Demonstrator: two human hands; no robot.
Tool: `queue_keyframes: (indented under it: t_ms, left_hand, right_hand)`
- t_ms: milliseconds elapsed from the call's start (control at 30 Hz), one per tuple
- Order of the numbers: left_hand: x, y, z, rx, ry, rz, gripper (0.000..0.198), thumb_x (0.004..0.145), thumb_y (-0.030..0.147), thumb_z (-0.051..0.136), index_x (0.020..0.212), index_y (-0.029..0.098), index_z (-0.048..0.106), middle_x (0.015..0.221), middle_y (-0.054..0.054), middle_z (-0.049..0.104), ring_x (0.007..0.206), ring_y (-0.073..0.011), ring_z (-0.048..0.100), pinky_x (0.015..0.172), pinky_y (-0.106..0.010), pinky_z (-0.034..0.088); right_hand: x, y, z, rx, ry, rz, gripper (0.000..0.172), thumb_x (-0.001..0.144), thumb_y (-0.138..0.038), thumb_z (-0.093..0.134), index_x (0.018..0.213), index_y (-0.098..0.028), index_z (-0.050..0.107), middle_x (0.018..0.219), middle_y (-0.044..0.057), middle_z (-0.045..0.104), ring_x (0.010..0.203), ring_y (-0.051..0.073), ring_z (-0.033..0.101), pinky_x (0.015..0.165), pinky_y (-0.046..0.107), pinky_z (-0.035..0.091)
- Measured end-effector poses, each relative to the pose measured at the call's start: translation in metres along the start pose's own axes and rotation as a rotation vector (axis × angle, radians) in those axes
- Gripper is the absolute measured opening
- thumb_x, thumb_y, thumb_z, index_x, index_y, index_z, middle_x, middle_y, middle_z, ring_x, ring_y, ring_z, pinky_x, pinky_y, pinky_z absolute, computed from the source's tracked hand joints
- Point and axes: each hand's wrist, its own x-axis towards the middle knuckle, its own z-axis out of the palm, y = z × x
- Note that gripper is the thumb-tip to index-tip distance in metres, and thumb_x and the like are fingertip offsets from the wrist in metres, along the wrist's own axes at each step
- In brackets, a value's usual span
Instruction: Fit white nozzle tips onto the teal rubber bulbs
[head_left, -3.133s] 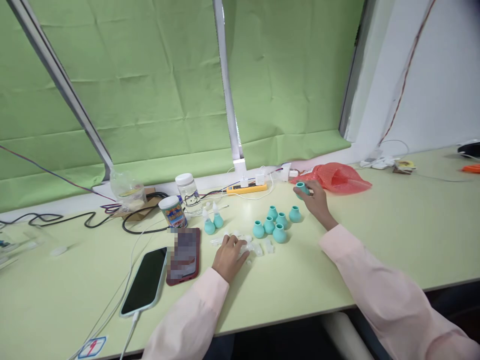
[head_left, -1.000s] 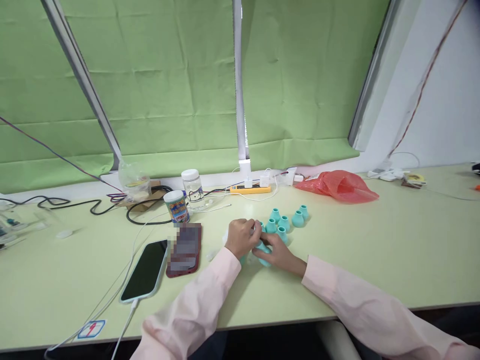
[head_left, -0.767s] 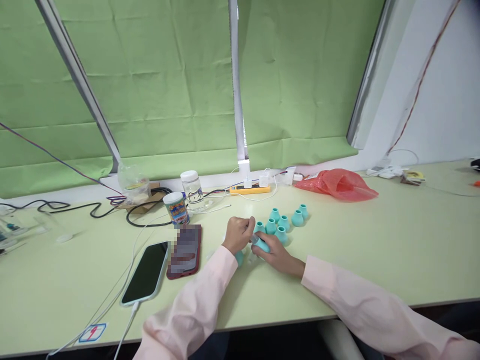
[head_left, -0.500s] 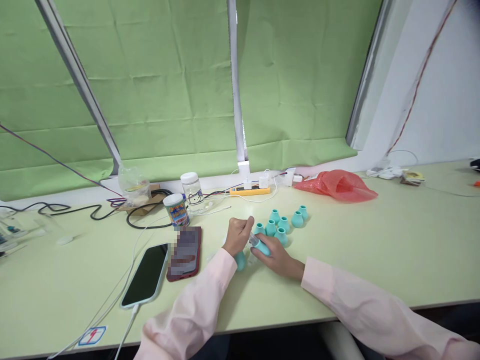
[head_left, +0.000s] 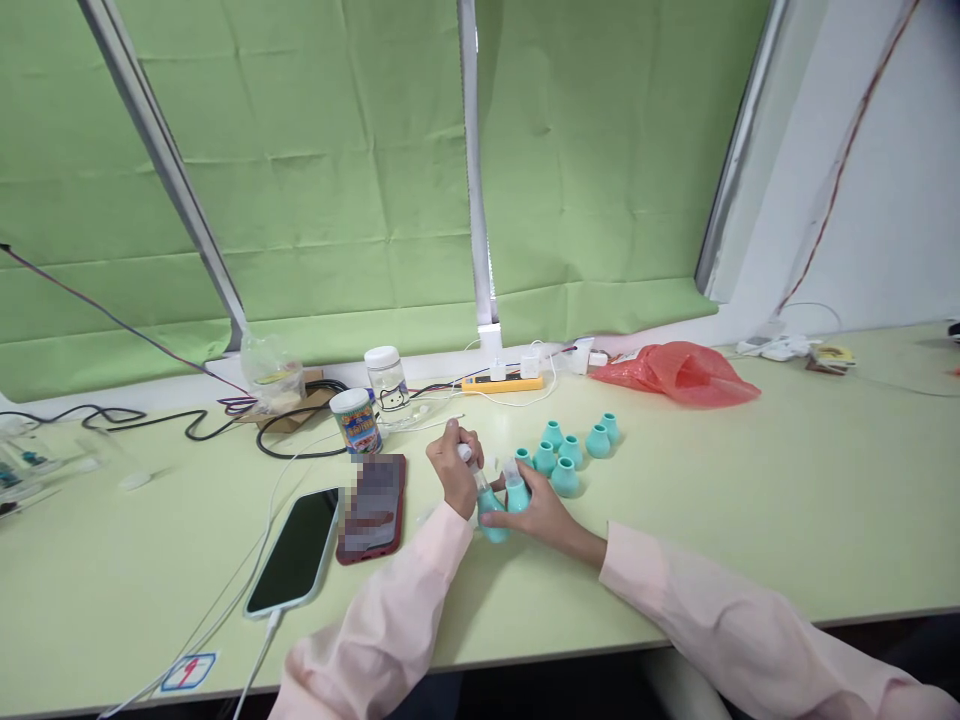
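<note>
My left hand point(head_left: 454, 472) is closed around a clear tube point(head_left: 480, 482) with a white end, whose lower end meets a turquoise bulb point(head_left: 493, 520). Whether the tube is seated in that bulb, I cannot tell. Just to the right, my right hand point(head_left: 551, 512) grips a second turquoise bulb point(head_left: 517, 498) with a clear piece point(head_left: 511, 470) standing up from its neck. The right thumb reaches across the front of the first bulb. Behind the right hand, several open-necked turquoise bulbs point(head_left: 566, 478) stand upright on the table.
Left of my hands lie a red-cased phone point(head_left: 373, 510) and a charging phone point(head_left: 294, 553). Behind them stand a labelled canister point(head_left: 357, 422) and a clear jar point(head_left: 388, 380). A power strip point(head_left: 502, 384) and red plastic wrap point(head_left: 679, 375) lie along the back of the table point(head_left: 750, 510).
My left hand has moved slightly left, to the tube above the first bulb. The right hand's bulb has tipped from slanted to nearly upright, and its thumb now lies across the first bulb.
</note>
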Motion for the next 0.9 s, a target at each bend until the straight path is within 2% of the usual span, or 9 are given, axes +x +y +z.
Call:
queue_keyframes:
  t_ms: [100, 200, 267, 467, 567, 633, 700, 800, 900]
  left_hand:
    - [-0.002, 0.003, 0.002, -0.053, -0.018, -0.018, 0.04, 0.073, 0.035, 0.039, 0.039, 0.016, 0.032, 0.032, 0.008, 0.022, 0.027, -0.0037, 0.024, 0.029, -0.018, 0.019]
    - [-0.002, 0.004, 0.003, -0.066, -0.021, -0.052, 0.041, 0.074, 0.037, 0.037, 0.038, 0.017, 0.03, 0.031, 0.008, 0.019, 0.026, -0.0036, 0.021, 0.029, -0.018, 0.018]
    - [-0.003, 0.004, 0.003, -0.021, -0.029, -0.014, 0.042, 0.074, 0.037, 0.036, 0.038, 0.017, 0.03, 0.031, 0.007, 0.02, 0.027, -0.0041, 0.022, 0.031, -0.019, 0.017]
    - [-0.013, 0.002, -0.002, 0.44, -0.191, 0.369, 0.044, 0.079, 0.032, 0.029, 0.038, 0.017, 0.033, 0.036, 0.003, 0.029, 0.035, -0.0058, 0.029, 0.04, -0.022, 0.023]
    - [-0.014, 0.002, -0.006, 0.622, -0.37, 0.625, 0.043, 0.08, 0.029, 0.027, 0.04, 0.017, 0.034, 0.038, 0.003, 0.03, 0.036, -0.0067, 0.028, 0.041, -0.023, 0.023]
    - [-0.01, 0.004, -0.008, 0.707, -0.441, 0.714, 0.041, 0.08, 0.028, 0.027, 0.041, 0.017, 0.033, 0.038, 0.003, 0.029, 0.037, -0.0072, 0.028, 0.041, -0.023, 0.022]
    - [-0.003, 0.004, -0.01, 0.791, -0.373, 0.666, 0.04, 0.081, 0.027, 0.025, 0.043, 0.017, 0.035, 0.04, 0.003, 0.032, 0.038, -0.0075, 0.031, 0.043, -0.023, 0.024]
    - [0.012, -0.001, -0.014, 0.948, -0.232, 0.424, 0.04, 0.083, 0.029, 0.018, 0.051, 0.017, 0.039, 0.044, 0.002, 0.039, 0.043, -0.0084, 0.038, 0.045, -0.021, 0.027]
    - [0.024, -0.016, -0.021, 1.2, -0.266, 0.242, 0.037, 0.083, 0.033, 0.016, 0.064, 0.017, 0.044, 0.053, 0.001, 0.047, 0.05, -0.0108, 0.045, 0.048, -0.022, 0.028]
  right_hand:
    - [0.002, 0.003, -0.001, 0.052, -0.047, 0.065, 0.042, 0.045, -0.029, 0.07, 0.079, -0.017, 0.049, 0.068, -0.001, 0.052, 0.063, 0.014, 0.051, 0.054, 0.026, 0.042]
    - [0.003, 0.006, -0.002, 0.046, -0.06, 0.095, 0.033, 0.046, -0.029, 0.07, 0.071, -0.016, 0.054, 0.06, -0.002, 0.05, 0.056, 0.012, 0.048, 0.051, 0.024, 0.04]
    - [0.003, 0.004, -0.003, 0.06, -0.06, 0.077, 0.026, 0.048, -0.029, 0.068, 0.066, -0.015, 0.055, 0.057, -0.003, 0.049, 0.053, 0.011, 0.046, 0.051, 0.024, 0.039]
    - [0.002, -0.005, -0.004, 0.131, -0.094, 0.091, 0.018, 0.051, -0.025, 0.067, 0.057, -0.014, 0.054, 0.056, -0.002, 0.049, 0.053, 0.01, 0.044, 0.05, 0.023, 0.037]
    - [-0.001, -0.006, -0.001, 0.139, -0.074, 0.108, 0.019, 0.054, -0.027, 0.064, 0.051, -0.014, 0.051, 0.049, -0.003, 0.045, 0.047, 0.008, 0.04, 0.046, 0.021, 0.034]
    - [-0.003, -0.006, 0.0, 0.126, -0.049, 0.126, 0.021, 0.056, -0.03, 0.063, 0.05, -0.014, 0.05, 0.047, -0.004, 0.044, 0.045, 0.008, 0.039, 0.044, 0.021, 0.033]
    - [-0.003, -0.007, 0.0, 0.095, -0.023, 0.116, 0.02, 0.055, -0.031, 0.063, 0.055, -0.014, 0.053, 0.05, -0.003, 0.047, 0.048, 0.009, 0.043, 0.046, 0.022, 0.036]
    - [0.001, -0.005, -0.006, 0.029, 0.086, 0.065, 0.021, 0.055, -0.033, 0.063, 0.062, -0.014, 0.055, 0.059, 0.0, 0.054, 0.057, 0.013, 0.049, 0.054, 0.025, 0.04]
    - [0.008, 0.0, -0.015, -0.035, 0.233, 0.039, 0.021, 0.056, -0.034, 0.061, 0.064, -0.014, 0.057, 0.062, 0.002, 0.057, 0.06, 0.015, 0.052, 0.058, 0.027, 0.041]
